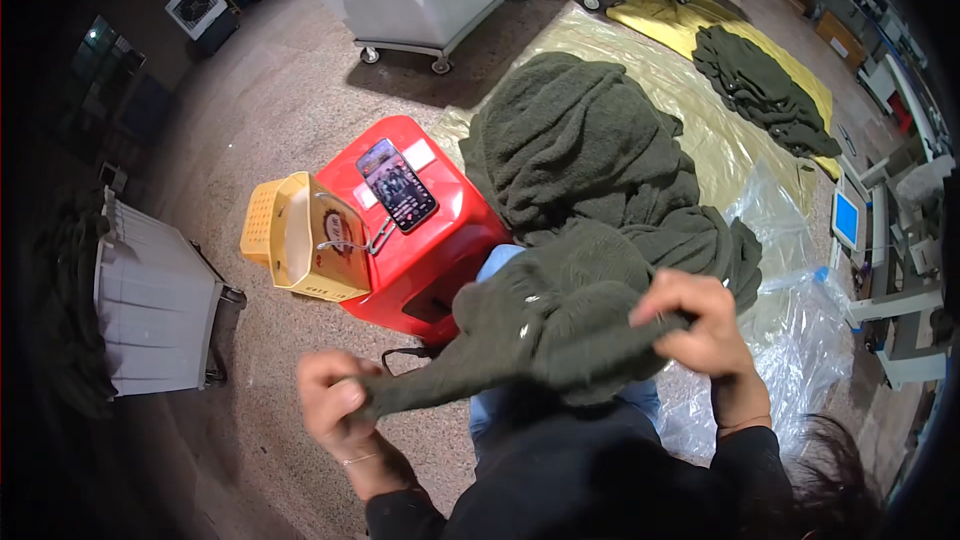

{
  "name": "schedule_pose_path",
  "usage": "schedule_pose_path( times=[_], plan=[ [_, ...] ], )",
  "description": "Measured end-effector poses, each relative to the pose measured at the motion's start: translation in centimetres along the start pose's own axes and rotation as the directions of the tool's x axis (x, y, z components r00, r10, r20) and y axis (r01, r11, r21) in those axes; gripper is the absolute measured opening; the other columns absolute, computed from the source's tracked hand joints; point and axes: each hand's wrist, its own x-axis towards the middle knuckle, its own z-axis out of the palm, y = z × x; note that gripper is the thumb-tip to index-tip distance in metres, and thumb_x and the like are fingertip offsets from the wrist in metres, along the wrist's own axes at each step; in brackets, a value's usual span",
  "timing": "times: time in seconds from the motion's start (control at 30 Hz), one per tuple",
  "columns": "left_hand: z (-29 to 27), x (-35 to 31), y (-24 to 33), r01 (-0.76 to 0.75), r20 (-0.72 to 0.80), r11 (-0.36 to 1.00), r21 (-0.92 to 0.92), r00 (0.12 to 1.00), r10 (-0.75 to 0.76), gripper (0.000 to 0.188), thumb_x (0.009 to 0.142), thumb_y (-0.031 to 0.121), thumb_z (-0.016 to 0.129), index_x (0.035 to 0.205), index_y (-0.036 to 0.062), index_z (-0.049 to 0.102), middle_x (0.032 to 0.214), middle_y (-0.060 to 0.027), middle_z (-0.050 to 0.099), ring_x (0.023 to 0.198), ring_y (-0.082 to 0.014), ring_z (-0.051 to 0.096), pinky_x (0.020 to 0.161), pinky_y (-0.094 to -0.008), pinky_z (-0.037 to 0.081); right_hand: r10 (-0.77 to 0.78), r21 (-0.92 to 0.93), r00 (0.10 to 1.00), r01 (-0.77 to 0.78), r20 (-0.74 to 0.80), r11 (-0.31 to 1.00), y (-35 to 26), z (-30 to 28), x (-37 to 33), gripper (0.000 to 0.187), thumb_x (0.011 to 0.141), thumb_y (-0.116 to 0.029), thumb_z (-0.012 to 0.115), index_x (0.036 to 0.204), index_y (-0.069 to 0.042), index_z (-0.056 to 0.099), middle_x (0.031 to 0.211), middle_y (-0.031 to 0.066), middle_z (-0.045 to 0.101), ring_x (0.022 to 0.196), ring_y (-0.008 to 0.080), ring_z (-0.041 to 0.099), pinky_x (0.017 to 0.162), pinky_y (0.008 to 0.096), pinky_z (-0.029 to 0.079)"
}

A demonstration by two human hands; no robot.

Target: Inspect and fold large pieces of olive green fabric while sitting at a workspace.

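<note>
A dark green knit garment [520, 330] is stretched between my two hands above my lap, slightly smeared by motion. My left hand [335, 395] is closed around one narrow end, which looks like a sleeve. At the other side my right hand [695, 320] pinches the cloth between thumb and fingers. Small white specks show on its middle, and the rest hangs in folds over my knees. Just beyond it, a large heap of the same dark green knitwear [580, 140] lies on plastic sheeting [590, 40].
Left of the heap stands a red plastic stool [455, 210] bearing a lit phone [398, 185]. Yellow baskets [300, 240] adjoin it. Wheeled grey bins [420, 0] stand behind, another white bin [160, 300] at left. A smaller dark green pile [765, 90] and machine tables [900, 310] are at right.
</note>
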Motion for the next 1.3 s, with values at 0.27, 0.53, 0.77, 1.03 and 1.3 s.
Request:
schedule_pose_path(
  times=[0.27, 0.53, 0.77, 1.03, 1.3],
  plan=[
    [1.9, 3.4, -8.1, 0.472, 0.088, 0.880, -0.053, 0.880, -0.466, 0.010, 0.088, 0.009, 0.063, 0.080, 0.0030, 0.061, 0.076, 0.0026, 0.059, 0.069, -0.0048, 0.053, 0.065, -0.0216, 0.045, 0.103, -0.129, 0.993, -0.095, 0.054, 0.987, 2.6, 2.0, 1.5, 0.037, 0.079, -0.020, 0.065, 0.114, -0.006, 0.063, 0.098, 0.0070, 0.054, 0.093, 0.0194, 0.054, 0.078, 0.0285, 0.042],
    [5.0, 2.7, -12.9, 0.412, 0.107, 0.904, -0.116, 0.910, -0.401, 0.011, 0.089, 0.008, 0.067, 0.097, 0.0035, 0.061, 0.080, 0.0067, 0.056, 0.070, 0.0000, 0.046, 0.063, -0.0158, 0.035, 0.150, 0.015, 0.925, -0.166, 0.349, 0.986, 7.7, 8.0, 3.8, 0.015, 0.089, -0.015, 0.062, 0.097, -0.003, 0.063, 0.092, 0.0073, 0.053, 0.085, 0.0180, 0.054, 0.075, 0.0302, 0.043],
    [4.8, 2.7, -13.6, 0.573, 0.155, 0.785, -0.235, 0.819, -0.552, 0.020, 0.084, 0.000, 0.068, 0.103, -0.0003, 0.063, 0.093, -0.0038, 0.066, 0.075, -0.0062, 0.062, 0.065, -0.0192, 0.050, 0.136, 0.049, 0.986, -0.141, 0.093, 0.989, 7.8, 8.5, 4.2, 0.014, 0.089, -0.010, 0.061, 0.081, 0.001, 0.058, 0.079, 0.0066, 0.052, 0.075, 0.0159, 0.051, 0.067, 0.0286, 0.041],
    [5.3, 3.2, -15.0, 0.260, -0.102, 0.960, 0.100, 0.963, -0.250, 0.013, 0.078, -0.007, 0.064, 0.090, -0.0001, 0.064, 0.084, -0.0046, 0.067, 0.077, -0.0095, 0.061, 0.075, -0.0239, 0.050, 0.171, 0.015, 0.973, -0.175, 0.153, 0.984, 7.1, 9.0, 4.1, 0.014, 0.089, -0.013, 0.061, 0.087, 0.000, 0.057, 0.066, 0.0071, 0.054, 0.059, 0.0129, 0.051, 0.055, 0.0289, 0.041],
    [6.2, 2.9, -15.1, 0.238, -0.109, 0.971, -0.020, 0.965, -0.238, 0.010, 0.082, -0.006, 0.065, 0.092, -0.0032, 0.066, 0.090, -0.0069, 0.068, 0.078, -0.0084, 0.061, 0.073, -0.0224, 0.048, 0.132, -0.242, 0.960, -0.071, 0.248, 0.968, 6.7, 8.9, 4.3, 0.020, 0.089, -0.024, 0.061, 0.094, -0.006, 0.055, 0.069, 0.0142, 0.063, 0.064, 0.0345, 0.062, 0.056, 0.0423, 0.045]
  ],
)
